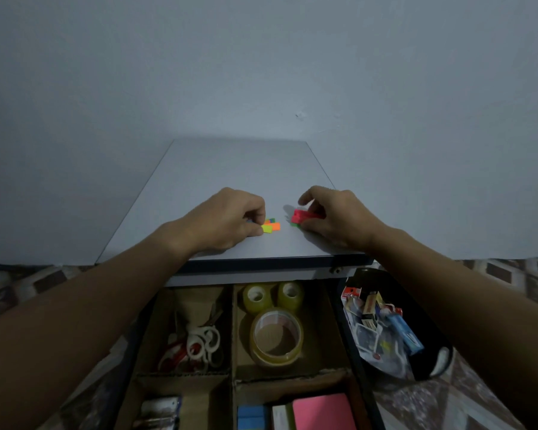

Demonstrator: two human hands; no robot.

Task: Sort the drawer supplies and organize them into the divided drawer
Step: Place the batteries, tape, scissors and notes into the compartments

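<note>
Neon sticky tabs (pixel 271 226), yellow, orange and green, lie in a loose cluster on the grey cabinet top (pixel 230 169), and the left hand (pixel 230 221) is curled beside them, fingertips pinching at the yellow one. Just right of that cluster, the right hand (pixel 333 217) is closed on a small red stack of tabs (pixel 305 216), lifted slightly off the top, with a green piece under it.

To do this well, I would square each colour into one neat stack before lifting, gripping the edges so the thin pads do not fan apart.

The cluster sits near the top's front edge; a careless sweep could drop tabs into the open divided drawer (pixel 233 330) below it. Behind the cluster the top is bare, giving free room. In the drawer, scissors (pixel 199 342), tape rolls (pixel 275 333) and pink sticky notes (pixel 322 411) fill compartments. A black bin (pixel 429 336) of supplies stands right of the drawer.
</note>
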